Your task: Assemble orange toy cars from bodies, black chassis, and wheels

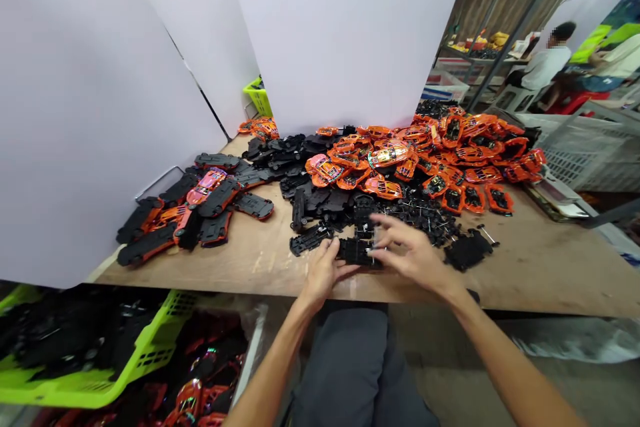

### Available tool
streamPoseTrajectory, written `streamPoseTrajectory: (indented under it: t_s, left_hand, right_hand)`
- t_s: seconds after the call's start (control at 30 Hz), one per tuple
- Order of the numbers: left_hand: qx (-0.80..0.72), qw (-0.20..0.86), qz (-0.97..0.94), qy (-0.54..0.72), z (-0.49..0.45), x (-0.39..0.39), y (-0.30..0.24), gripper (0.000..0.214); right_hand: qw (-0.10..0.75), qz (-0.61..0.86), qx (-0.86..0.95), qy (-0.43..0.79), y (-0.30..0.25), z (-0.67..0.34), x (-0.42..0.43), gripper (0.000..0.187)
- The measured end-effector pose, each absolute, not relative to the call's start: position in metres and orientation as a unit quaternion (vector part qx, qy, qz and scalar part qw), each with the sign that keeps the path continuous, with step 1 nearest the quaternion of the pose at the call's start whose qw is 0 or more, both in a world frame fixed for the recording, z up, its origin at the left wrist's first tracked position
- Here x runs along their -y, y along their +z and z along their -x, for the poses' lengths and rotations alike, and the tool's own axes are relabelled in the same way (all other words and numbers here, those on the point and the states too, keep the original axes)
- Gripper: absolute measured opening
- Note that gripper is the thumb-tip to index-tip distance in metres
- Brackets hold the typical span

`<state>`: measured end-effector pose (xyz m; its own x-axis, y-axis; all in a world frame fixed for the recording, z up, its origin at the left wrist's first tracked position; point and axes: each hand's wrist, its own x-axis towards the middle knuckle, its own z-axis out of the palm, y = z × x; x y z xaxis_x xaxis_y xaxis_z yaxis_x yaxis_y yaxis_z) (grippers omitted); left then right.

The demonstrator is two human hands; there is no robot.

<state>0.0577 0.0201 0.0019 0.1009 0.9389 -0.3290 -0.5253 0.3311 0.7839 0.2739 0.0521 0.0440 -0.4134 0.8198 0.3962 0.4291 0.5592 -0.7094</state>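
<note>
My left hand (323,270) is closed on a black toy car chassis (356,251) near the table's front edge. Over the chassis's right end is my right hand (405,250), thumb and fingers bent close to it; a small light-coloured bit shows by the fingertips, too small to name. Just beyond lie a heap of black axles with wheels (425,217) and a pile of black chassis (320,199). Another chassis (311,239) rests left of my hands, and one more chassis (467,250) lies to the right with an axle by it.
Orange car shells (385,157) are heaped at the back right. Several assembled toy cars (213,203) lie at the left. Below the wooden table (560,260), a green basket (145,347) holds black parts. White panels (340,33) stand behind. A person (545,63) sits far right.
</note>
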Motion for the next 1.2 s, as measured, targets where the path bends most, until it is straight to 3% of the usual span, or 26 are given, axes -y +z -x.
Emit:
streamPoseTrajectory:
  t_s: [0.1,0.23,0.3,0.57,0.8,0.93,1.0,1.1,1.2]
  left_hand:
    - [-0.437,0.675,-0.288,0.520,-0.058,-0.006,-0.003,0.056]
    - [-0.539,0.609,-0.333,0.478,-0.044,0.005,-0.015,0.066]
    - [-0.564,0.599,-0.335,0.459,-0.036,0.006,-0.021,0.073]
    - [-0.530,0.635,-0.357,0.434,-0.027,-0.002,-0.024,0.080]
    - [-0.572,0.594,-0.326,0.462,-0.030,-0.007,-0.019,0.072]
    - [-0.550,0.662,-0.236,0.452,-0.029,0.001,-0.010,0.072]
    - [-0.532,0.668,-0.242,0.460,-0.029,0.005,-0.006,0.062]
    - [-0.542,0.634,-0.288,0.470,-0.031,0.007,-0.004,0.031]
    - [-0.583,0.589,-0.290,0.478,-0.031,0.007,-0.005,0.021]
  right_hand:
    - [0.353,0.356,0.806,0.315,0.026,-0.231,-0.028,0.014]
    - [0.345,0.352,0.795,0.354,0.015,-0.210,-0.020,0.079]
    - [0.322,0.341,0.799,0.377,0.018,-0.210,-0.022,0.089]
    - [0.300,0.344,0.822,0.340,0.022,-0.211,-0.025,0.093]
    - [0.238,0.334,0.861,0.301,0.022,-0.216,-0.037,0.091]
    - [0.288,0.394,0.860,0.145,0.044,-0.262,-0.109,0.070]
    - [0.245,0.477,0.841,0.062,0.050,-0.286,-0.155,0.065]
    - [0.184,0.506,0.839,0.072,0.051,-0.310,-0.207,0.055]
    - [0.211,0.501,0.834,0.098,0.056,-0.321,-0.216,0.051]
